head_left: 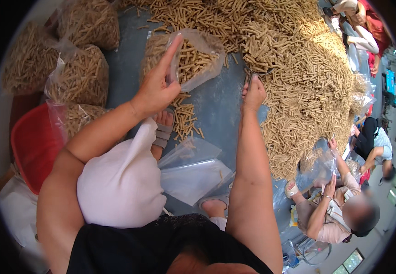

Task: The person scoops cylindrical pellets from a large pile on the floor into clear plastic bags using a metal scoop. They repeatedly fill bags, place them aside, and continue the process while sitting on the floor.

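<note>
My left hand is at the mouth of a clear plastic bag, its index finger stretched along the rim and its thumb at the near edge. Short tan sticks partly fill this bag, which stands on the blue-grey sheet. To the right, my right hand is closed round the handle of a round, dark-rimmed scoop. Tan sticks are heaped in the scoop, at the edge of a big pile of the same pieces. The scoop's bowl is mostly hidden under them.
Several filled clear bags stand at the left, by a red plastic chair. Flat plastic bags lie between my feet, near loose sticks. A white cloth covers my left knee. Other people sit along the pile's right side.
</note>
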The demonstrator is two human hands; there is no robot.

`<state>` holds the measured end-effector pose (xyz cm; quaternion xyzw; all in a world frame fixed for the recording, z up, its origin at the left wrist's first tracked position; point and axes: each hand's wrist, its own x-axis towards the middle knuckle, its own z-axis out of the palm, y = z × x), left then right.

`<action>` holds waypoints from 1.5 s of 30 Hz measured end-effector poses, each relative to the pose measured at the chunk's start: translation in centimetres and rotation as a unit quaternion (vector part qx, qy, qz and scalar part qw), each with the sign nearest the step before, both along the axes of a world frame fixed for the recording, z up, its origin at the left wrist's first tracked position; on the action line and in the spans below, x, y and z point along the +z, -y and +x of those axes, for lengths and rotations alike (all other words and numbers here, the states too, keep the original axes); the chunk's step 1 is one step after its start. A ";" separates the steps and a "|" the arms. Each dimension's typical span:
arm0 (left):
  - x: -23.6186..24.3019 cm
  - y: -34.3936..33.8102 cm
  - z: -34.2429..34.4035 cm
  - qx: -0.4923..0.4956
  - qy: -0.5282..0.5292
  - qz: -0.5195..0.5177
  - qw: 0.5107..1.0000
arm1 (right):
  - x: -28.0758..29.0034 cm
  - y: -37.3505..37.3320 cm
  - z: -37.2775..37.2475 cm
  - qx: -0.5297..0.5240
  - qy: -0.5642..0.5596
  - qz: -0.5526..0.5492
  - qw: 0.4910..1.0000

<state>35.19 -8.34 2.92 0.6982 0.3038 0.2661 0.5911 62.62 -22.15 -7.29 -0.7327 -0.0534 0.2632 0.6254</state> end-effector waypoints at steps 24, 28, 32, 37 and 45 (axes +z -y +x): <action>1.6 -0.3 -1.0 0.034 -0.012 0.084 0.996 | 23.8 -2.1 -10.2 0.419 0.559 -0.386 0.603; 0.8 -0.6 -1.2 0.061 0.027 0.062 0.996 | 21.0 2.1 -9.1 0.328 0.513 -0.297 0.736; 1.0 -0.8 -1.1 0.043 0.043 0.034 0.998 | 12.1 10.8 -6.8 0.186 0.212 -0.246 0.927; 0.6 -0.9 -1.5 0.020 0.033 0.017 0.999 | 3.6 19.8 -8.3 -0.009 -0.085 -0.295 0.952; 0.6 -0.7 -0.5 0.021 0.069 0.045 0.996 | -3.7 7.9 1.7 -0.038 -0.063 -0.165 0.983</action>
